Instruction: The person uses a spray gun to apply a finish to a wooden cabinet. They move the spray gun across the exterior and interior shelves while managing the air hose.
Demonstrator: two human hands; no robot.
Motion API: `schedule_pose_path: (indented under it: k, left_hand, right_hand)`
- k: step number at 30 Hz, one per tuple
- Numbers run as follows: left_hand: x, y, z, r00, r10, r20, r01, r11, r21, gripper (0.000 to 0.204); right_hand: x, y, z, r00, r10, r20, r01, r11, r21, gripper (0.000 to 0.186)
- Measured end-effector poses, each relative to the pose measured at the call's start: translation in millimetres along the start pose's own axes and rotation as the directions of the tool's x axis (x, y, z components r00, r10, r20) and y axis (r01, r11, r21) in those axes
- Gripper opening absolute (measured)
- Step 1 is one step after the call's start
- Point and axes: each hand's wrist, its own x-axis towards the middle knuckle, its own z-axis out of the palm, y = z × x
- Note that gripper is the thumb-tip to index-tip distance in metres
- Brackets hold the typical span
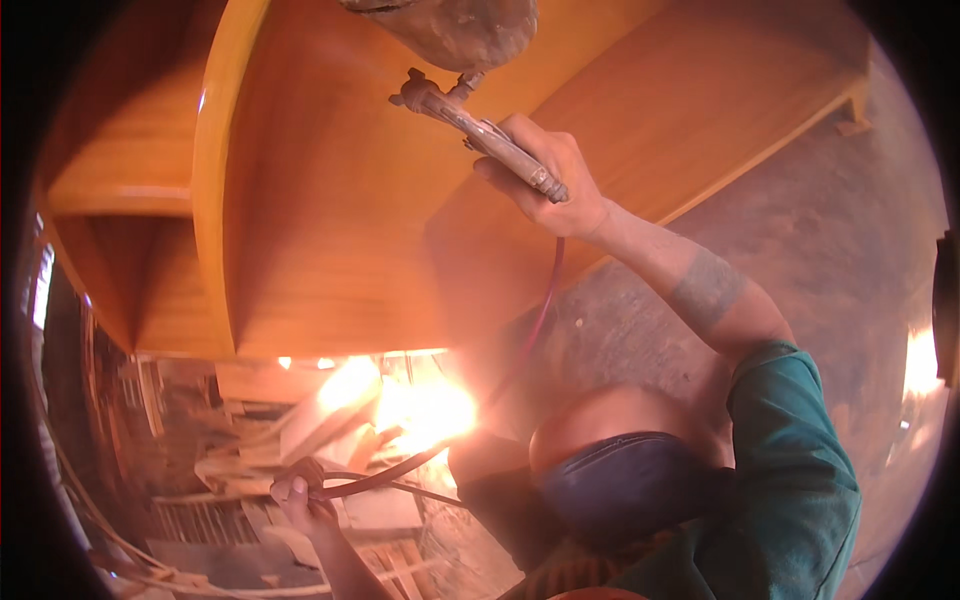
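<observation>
My right hand [547, 175] grips a metal spray gun [475, 130] with a stained cup [455, 30] on it, held at an orange-varnished wooden cabinet [330, 180]. Faint mist hangs near the nozzle. A thin red hose [553, 270] runs down from the gun. At the lower left, my left hand [300, 495] has its fingers closed around a looped reddish hose [360, 483]. The cabinet has curved-looking panels and open compartments [135, 265] at its left.
Loose wooden boards and offcuts [380, 510] lie below the cabinet at lower left, under bright glare. A stained floor [830, 280] stretches along the right side. The cabinet fills the upper part of the view.
</observation>
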Motion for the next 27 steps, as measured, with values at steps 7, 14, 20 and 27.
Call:
schedule_pose_path:
  k: [7, 14, 20, 27]
  left_hand:
    - [-56, -21, -53, 0.986, -0.062, -0.154, 0.071, 0.996, 0.049, 0.044]
    - [-90, -16, -77, 0.968, -0.107, -0.227, 0.131, 0.987, 0.094, 0.042]
    - [-102, -14, -78, 0.961, -0.141, -0.238, 0.176, 0.975, 0.134, 0.045]
    - [-77, -16, -67, 0.98, -0.121, -0.155, 0.14, 0.983, 0.115, 0.044]
  right_hand:
    - [-36, 20, 114, 0.985, -0.037, 0.166, 0.012, 0.989, 0.145, 0.021]
    - [-59, 17, 191, 0.945, -0.101, 0.31, 0.023, 0.969, 0.244, 0.021]
    - [-74, 19, 219, 0.802, 0.057, 0.595, -0.183, 0.971, 0.153, 0.023]
    - [-63, 40, 179, 0.956, 0.052, 0.288, -0.118, 0.969, 0.215, 0.021]
